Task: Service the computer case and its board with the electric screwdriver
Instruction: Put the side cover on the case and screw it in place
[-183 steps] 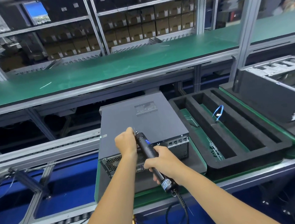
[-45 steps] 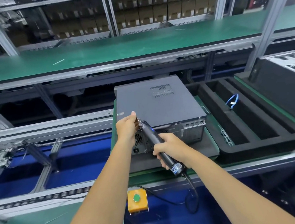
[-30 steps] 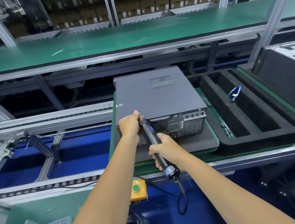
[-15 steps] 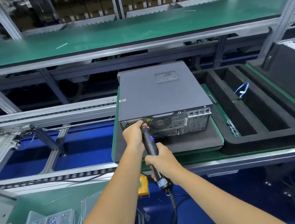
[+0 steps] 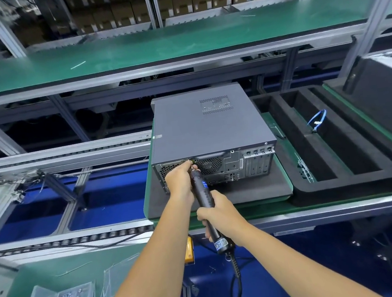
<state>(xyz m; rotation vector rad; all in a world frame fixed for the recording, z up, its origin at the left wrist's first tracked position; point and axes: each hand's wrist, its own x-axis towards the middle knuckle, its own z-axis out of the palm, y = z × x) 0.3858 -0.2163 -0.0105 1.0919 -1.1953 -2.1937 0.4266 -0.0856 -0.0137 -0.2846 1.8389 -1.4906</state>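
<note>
The computer case (image 5: 212,131) lies flat on a dark foam pad (image 5: 220,195), with its rear panel just in front of both hands. The right hand (image 5: 218,215) is wrapped around the body of the electric screwdriver (image 5: 204,197), fingers curled tight on it. The left hand (image 5: 180,180) is ahead of the right one, and its fingers pinch the front end of the tool to guide the bit to the top edge of the rear panel, beside the round fan grille (image 5: 208,166). The bit tip and the screw are hidden behind the left fingers, so I cannot tell if the bit is really seated in a screw head.

The main risk, I think, is that the bit is not square in the screw. The tool comes up to the panel at a slant, so when the motor runs the bit may jump out, damage the screw head or scratch the panel. The left fingers are very close to the turning part and could be caught or pinched. The coiled cable (image 5: 235,280) hanging below the right hand could pull the tool sideways. A loose screw could also drop down behind the pad.
</note>
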